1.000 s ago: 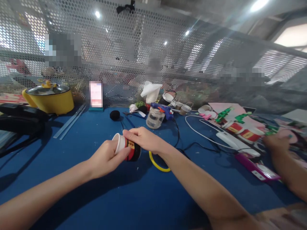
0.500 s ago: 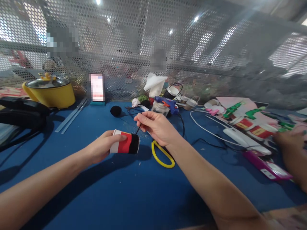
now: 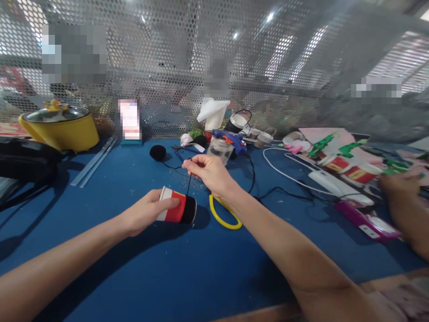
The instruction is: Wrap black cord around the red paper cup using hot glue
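Head camera is looking down at a blue table [image 3: 140,268], where the left hand [image 3: 144,217] is gripping a paper cup [image 3: 176,210] lying on its side, its body red and white with black wrapping at the far end. Above it, the right hand [image 3: 208,172] is pinching a black yarn strand [image 3: 188,188] between its fingertips, the strand running down to the cup. A yellow loop [image 3: 223,217] is lying just beside the cup, a glue gun [image 3: 231,139] and a black pompom [image 3: 157,152] farther back. Another person's hand [image 3: 398,188] is working well off to the right.
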A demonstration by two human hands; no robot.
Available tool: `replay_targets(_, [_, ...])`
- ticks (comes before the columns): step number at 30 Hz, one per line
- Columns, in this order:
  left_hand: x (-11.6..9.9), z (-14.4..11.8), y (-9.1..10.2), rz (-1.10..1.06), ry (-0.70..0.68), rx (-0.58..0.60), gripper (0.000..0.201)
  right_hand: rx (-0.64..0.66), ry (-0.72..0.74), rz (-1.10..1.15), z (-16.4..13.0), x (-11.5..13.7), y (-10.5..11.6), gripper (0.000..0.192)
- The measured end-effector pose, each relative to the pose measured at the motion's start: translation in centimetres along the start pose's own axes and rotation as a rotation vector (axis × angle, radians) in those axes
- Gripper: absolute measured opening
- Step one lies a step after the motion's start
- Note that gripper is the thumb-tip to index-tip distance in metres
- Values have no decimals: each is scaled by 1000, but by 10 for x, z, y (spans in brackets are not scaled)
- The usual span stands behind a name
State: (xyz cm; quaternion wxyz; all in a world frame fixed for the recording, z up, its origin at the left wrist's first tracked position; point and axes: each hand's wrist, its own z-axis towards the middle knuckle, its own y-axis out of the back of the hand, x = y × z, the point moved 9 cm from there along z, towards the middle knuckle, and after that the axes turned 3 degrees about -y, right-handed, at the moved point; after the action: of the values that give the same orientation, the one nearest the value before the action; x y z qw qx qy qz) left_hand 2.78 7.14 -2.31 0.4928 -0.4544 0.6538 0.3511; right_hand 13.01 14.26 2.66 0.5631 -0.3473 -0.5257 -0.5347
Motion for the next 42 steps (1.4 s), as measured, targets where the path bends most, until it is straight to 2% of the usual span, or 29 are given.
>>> replay_targets(11, [-12, -5, 2, 273, -164, 8, 25, 36, -20, -36, 1, -6, -6, 19])
replay_targets(21, [-19, -7, -5, 263, -222, 54, 21, 98, -40, -63, -2, -13, -15, 21])
replay_targets(33, [-23, -10, -1, 269, -278, 0, 21, 199, -58, -184, -5, -26, -26, 27])
replay_targets(42, [-26, -11, 6, 223, -310, -65, 24, 240, -161, -63, -8, -34, -32, 28])
